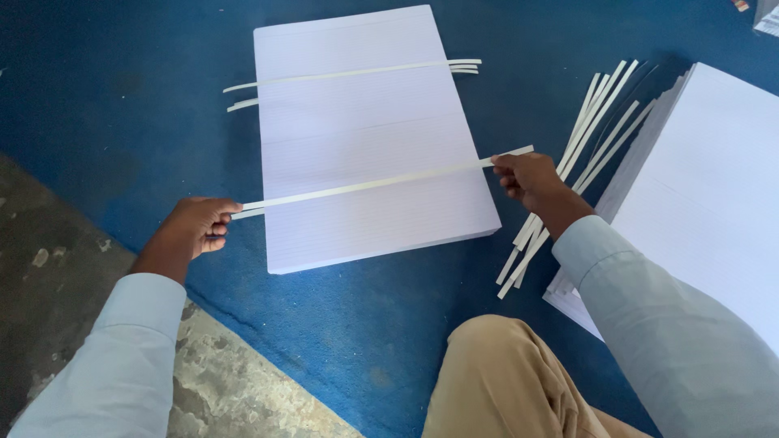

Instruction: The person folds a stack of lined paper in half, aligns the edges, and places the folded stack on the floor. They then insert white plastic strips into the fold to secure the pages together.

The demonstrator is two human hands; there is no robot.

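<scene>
A thick stack of white lined paper point(365, 122) lies on a blue mat point(122, 81). A long white paper strip point(373, 183) stretches across the stack's near part. My left hand point(197, 227) pinches the strip's left end just off the stack's left edge. My right hand point(527, 178) pinches its right end past the stack's right edge. Farther back, a few more white strips point(349, 75) lie across the stack, ends sticking out on both sides.
A loose bundle of white strips point(584, 154) lies fanned on the mat, right of the stack. A second big paper stack point(714, 195) sits at the right edge. My tan-trousered knee point(495, 381) is bottom centre. Bare concrete floor point(49, 268) shows bottom left.
</scene>
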